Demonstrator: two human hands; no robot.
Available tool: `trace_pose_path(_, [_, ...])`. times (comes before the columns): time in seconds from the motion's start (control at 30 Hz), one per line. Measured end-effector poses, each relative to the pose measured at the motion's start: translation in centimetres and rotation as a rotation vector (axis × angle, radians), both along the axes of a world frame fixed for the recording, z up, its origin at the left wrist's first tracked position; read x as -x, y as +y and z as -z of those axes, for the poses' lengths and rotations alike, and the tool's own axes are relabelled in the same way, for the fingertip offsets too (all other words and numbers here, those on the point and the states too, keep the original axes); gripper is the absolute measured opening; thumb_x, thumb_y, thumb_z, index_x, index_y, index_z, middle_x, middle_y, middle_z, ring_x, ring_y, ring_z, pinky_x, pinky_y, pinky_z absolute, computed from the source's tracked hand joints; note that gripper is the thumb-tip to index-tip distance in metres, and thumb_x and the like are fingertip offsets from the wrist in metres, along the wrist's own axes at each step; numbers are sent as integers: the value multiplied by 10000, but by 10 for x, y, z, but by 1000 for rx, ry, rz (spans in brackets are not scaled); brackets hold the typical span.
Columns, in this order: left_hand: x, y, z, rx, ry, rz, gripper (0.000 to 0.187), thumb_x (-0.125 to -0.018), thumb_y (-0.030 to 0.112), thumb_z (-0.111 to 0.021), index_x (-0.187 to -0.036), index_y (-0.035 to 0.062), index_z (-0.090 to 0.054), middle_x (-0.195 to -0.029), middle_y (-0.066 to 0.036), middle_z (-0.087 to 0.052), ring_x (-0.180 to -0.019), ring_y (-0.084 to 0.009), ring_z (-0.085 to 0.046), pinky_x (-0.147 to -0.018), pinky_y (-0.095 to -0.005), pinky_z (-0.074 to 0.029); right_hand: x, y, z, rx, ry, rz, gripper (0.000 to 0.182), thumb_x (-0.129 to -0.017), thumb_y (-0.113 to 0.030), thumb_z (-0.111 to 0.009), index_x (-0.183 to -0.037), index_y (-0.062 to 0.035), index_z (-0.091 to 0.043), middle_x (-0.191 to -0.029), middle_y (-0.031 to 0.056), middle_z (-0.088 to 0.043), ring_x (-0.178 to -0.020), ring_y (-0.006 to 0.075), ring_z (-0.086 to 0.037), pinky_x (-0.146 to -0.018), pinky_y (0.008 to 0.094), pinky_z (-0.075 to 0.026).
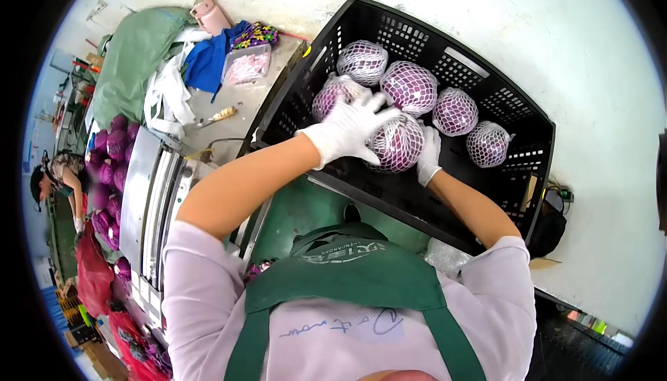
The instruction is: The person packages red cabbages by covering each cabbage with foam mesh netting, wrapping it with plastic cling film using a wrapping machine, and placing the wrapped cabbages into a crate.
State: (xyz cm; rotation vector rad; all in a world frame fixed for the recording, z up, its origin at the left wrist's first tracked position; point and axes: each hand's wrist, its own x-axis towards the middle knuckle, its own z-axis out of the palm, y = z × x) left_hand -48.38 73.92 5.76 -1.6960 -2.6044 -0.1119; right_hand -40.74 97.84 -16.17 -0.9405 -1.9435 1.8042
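Observation:
Several purple cabbages in white foam nets lie in a black crate. My left hand, in a white glove with its fingers spread, rests over the left side of one netted cabbage near the crate's front wall. On the right side of that same cabbage is my right hand, also gloved, its fingers partly hidden behind it. Another netted cabbage sits just beyond my left hand. Along the back are a netted cabbage and a larger one, with two more towards the right.
Left of the crate, a table bears a clear box, blue cloth and a pink bottle. Farther left are a metal machine, bare purple cabbages and another person. A white wall stands behind the crate.

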Motion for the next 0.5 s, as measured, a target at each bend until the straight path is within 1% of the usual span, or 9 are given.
trace_pose_path(0.1, [-1,25,3,262,30,20,1057,-528,608,-791,-1411,201,-377,-1227,-139,-559,-1196,-374,-493,-976,-674,-299,-5,14,2,-135,106,-78,387,-959,-308,-427,-1092,23,-577,-1000,121,-624,-954,202,-569,-857,348,-452])
trace_pose_path(0.17, [7,25,0,202,52,41,1055,-509,581,-808,-1414,264,-368,-1124,-117,-611,-1166,-353,-516,-979,-653,-303,-15,6,-49,262,-8,-164,348,-965,-260,-435,-1099,29,-574,-1096,129,-580,-1001,184,-536,-887,333,-430])
trace_pose_path(0.23, [10,20,5,132,63,32,1010,-505,530,-818,-1396,312,-393,-1069,-85,-636,-1164,-352,-513,-955,-647,-319,-35,-15,-131,-34,-31,-244,279,-957,-189,-481,-1134,14,-554,-1206,131,-514,-1061,180,-497,-939,329,-401])
trace_pose_path(0.27, [11,15,14,-33,66,70,888,-530,487,-813,-1328,312,-466,-1030,-57,-649,-1122,-325,-544,-952,-652,-317,-47,-33,-162,-222,157,-302,249,-920,-113,-546,-1141,3,-551,-1256,127,-472,-1109,209,-473,-979,341,-378])
trace_pose_path(0.3, [10,10,19,-191,87,95,766,-555,444,-809,-1260,311,-538,-991,-30,-662,-1079,-298,-575,-949,-657,-315,-49,-33,-176,-688,384,-490,368,-868,-100,-615,-1212,-4,-527,-1246,155,-500,-1146,272,-481,-1004,374,-371])
trace_pose_path(0.33, [5,14,11,-96,-65,58,464,-651,428,-743,-1085,297,-640,-916,24,-671,-926,-240,-630,-925,-647,-322,-53,-43,-216,-1139,358,-706,512,-798,-93,-670,-1275,-13,-500,-1287,201,-479,-1200,348,-457,-1048,409,-340])
trace_pose_path(0.37, [-9,11,-6,-74,20,-18,281,-740,422,-659,-986,285,-668,-852,46,-670,-817,-203,-644,-882,-625,-344,-52,-51,-237,-1335,314,-939,628,-734,-121,-718,-1314,-43,-489,-1314,219,-460,-1225,390,-434,-1058,452,-330])
trace_pose_path(0.43, [-26,-9,-42,-178,-112,-33,337,-771,427,-619,-1054,245,-629,-845,-5,-670,-837,-227,-649,-796,-599,-356,-49,-69,-239,-1508,162,-1162,622,-685,-70,-716,-1270,-27,-510,-1336,212,-457,-1254,397,-413,-1077,475,-315])
trace_pose_path(0.5, [-50,-37,-64,-504,-179,-70,366,-781,416,-605,-1077,201,-584,-816,-56,-652,-814,-263,-645,-754,-482,-430,-34,-51,-220,-1460,182,-1192,520,-714,-169,-737,-1190,-46,-567,-1232,194,-531,-1152,396,-492,-991,492,-376])
